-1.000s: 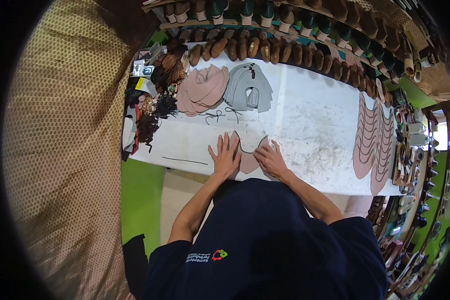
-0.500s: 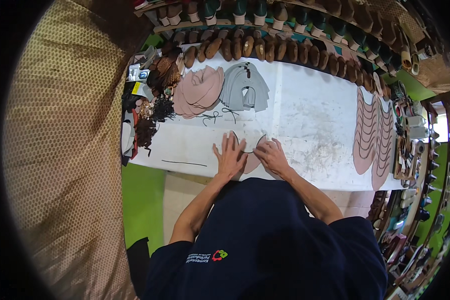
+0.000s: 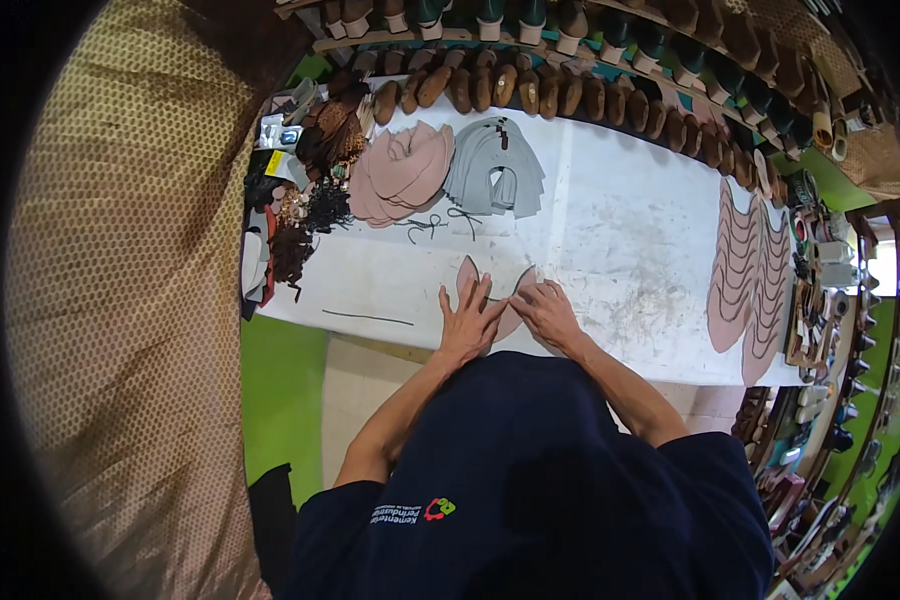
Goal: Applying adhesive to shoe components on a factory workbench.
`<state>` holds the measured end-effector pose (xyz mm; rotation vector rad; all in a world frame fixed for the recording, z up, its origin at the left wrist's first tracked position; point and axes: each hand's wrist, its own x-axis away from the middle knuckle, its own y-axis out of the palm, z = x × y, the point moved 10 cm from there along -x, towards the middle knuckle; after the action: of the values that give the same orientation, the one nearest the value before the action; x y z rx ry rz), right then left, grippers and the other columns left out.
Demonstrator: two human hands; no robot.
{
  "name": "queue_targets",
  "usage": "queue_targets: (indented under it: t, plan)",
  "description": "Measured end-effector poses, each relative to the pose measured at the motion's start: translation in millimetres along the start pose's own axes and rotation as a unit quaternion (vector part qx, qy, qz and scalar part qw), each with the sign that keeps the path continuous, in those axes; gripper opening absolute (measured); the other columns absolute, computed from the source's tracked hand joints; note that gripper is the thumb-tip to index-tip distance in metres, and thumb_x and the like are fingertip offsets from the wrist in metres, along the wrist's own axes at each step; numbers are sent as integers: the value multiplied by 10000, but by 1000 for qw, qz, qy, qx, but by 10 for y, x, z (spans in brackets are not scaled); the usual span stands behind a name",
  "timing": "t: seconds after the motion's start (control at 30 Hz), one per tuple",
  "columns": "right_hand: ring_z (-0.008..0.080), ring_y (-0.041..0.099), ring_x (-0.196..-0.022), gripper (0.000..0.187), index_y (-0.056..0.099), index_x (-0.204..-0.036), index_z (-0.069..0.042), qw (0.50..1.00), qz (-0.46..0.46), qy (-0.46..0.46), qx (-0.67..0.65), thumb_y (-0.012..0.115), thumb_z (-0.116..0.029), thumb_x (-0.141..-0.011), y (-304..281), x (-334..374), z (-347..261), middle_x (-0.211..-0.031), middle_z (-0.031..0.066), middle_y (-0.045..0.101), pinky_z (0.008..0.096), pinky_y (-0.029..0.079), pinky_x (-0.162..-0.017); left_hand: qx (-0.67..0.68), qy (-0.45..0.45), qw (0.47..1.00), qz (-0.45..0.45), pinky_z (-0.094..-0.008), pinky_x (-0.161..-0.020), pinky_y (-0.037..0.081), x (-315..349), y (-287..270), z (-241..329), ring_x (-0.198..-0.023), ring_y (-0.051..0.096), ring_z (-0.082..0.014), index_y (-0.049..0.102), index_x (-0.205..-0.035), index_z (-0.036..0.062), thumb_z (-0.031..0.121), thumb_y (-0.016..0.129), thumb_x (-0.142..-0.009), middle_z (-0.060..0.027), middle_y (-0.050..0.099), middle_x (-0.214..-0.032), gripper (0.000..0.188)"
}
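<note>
Both hands lie flat, fingers spread, on a pink, curved, leather-like cut piece [image 3: 492, 300] near the front edge of the white, scuffed bench [image 3: 620, 230]. The left hand [image 3: 467, 325] presses on the piece's left lobe, whose pointed tip shows just beyond the fingertips; the right hand [image 3: 548, 312] covers the right lobe, its tip poking out towards the bench's middle. Neither hand closes round anything (palms down, open, pressing rather than gripping). The piece sits under and between the two hands, touching both.

Towards the far left corner lies a stack of pink cut pieces [image 3: 402, 175], and just beside it a stack of grey cut pieces [image 3: 495, 170]. Two dark laces [image 3: 440, 222] lie in front of those stacks. A thin dark strip [image 3: 367, 317] rests along the front edge, left of the hands. At the right end, long pink wavy-edged pieces [image 3: 745, 270] lie side by side. A row of brown wooden shoe lasts [image 3: 530, 90] lines the far edge.
</note>
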<state>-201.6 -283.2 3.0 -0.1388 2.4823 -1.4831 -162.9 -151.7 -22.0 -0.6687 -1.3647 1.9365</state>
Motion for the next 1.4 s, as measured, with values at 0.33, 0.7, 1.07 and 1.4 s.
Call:
queue_targets:
  t: [0.33, 0.7, 1.07, 1.4]
  plan:
    - [302, 638, -1137, 304, 749, -1212, -107, 985, 46, 81, -147, 709, -133, -912, -25, -32, 254, -1170, 86, 695, 423, 507, -985, 32, -44, 999, -3, -824, -1143, 112, 10, -2, -54, -1607, 216, -371, 603, -1480, 332, 360, 621, -1018, -130, 231, -1758, 463]
    - [282, 626, -1116, 265, 766, -1169, -119, 996, -8, 23, -84, 694, -142, -915, 12, -52, 146, -1164, 67, 674, 411, 489, -1002, 41, -37, 998, -20, -812, -1148, 81, 4, 44, -79, -1624, 140, -381, 679, -1421, 299, 366, 646, -1024, -150, 198, -1768, 404]
    - [293, 616, -1087, 351, 752, -1259, -137, 993, 18, 39, -106, 710, -152, -911, -23, -59, 169, -1148, 71, 663, 413, 479, -965, 72, -84, 993, -27, -841, -1141, 85, 29, 102, -107, -1628, 133, -386, 659, -1423, 286, 351, 623, -1016, -150, 183, -1767, 413]
    - [269, 655, -1017, 136, 765, -1046, -181, 993, -66, 49, -86, 698, -221, -934, 96, -341, 278, -1051, 39, 660, 437, 497, -877, 80, -81, 993, -18, -829, -1147, 71, 39, 103, -101, -1633, 104, -395, 661, -1418, 288, 335, 670, -1000, -154, 179, -1773, 421]
